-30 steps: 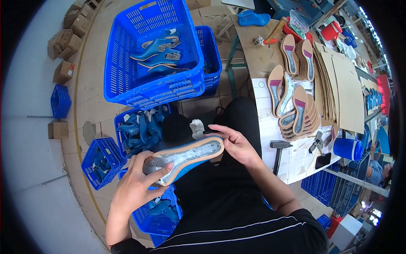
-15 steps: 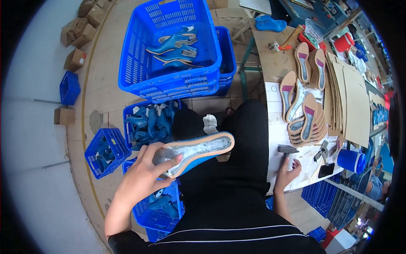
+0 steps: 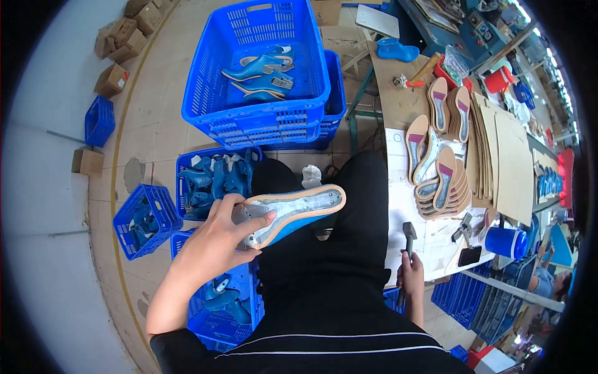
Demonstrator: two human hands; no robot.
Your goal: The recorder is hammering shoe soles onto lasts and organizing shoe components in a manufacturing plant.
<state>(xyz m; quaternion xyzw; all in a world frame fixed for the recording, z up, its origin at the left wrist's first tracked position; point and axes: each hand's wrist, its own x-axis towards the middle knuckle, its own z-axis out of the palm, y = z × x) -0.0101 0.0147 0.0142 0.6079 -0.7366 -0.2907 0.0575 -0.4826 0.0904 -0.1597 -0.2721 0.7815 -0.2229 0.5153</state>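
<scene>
Above my lap, my left hand point(image 3: 218, 237) grips a blue shoe last point(image 3: 296, 212) by its wide end, thumb pressed on the upturned sole. A tan insole with a grey middle strip covers that sole, its narrower rounded end pointing right. At the table's near edge, my right hand point(image 3: 410, 274) is wrapped round the handle of a hammer point(image 3: 408, 232), whose dark metal head stands up above the fist. Beyond the held last, a whitish metal piece point(image 3: 311, 176) shows between my knees, partly hidden.
Stacked tan insoles point(image 3: 443, 181) lie on the table at right, beside cardboard sheets point(image 3: 507, 162), a black phone point(image 3: 469, 255) and a blue jug point(image 3: 506, 242). Blue crates point(image 3: 255, 118) holding lasts stand ahead and to my left. Another person point(image 3: 548, 277) is at far right.
My right hand has taken hold of the hammer and drawn it off the tabletop toward me, head now upward. The last in my left hand stays nearly in place.
</scene>
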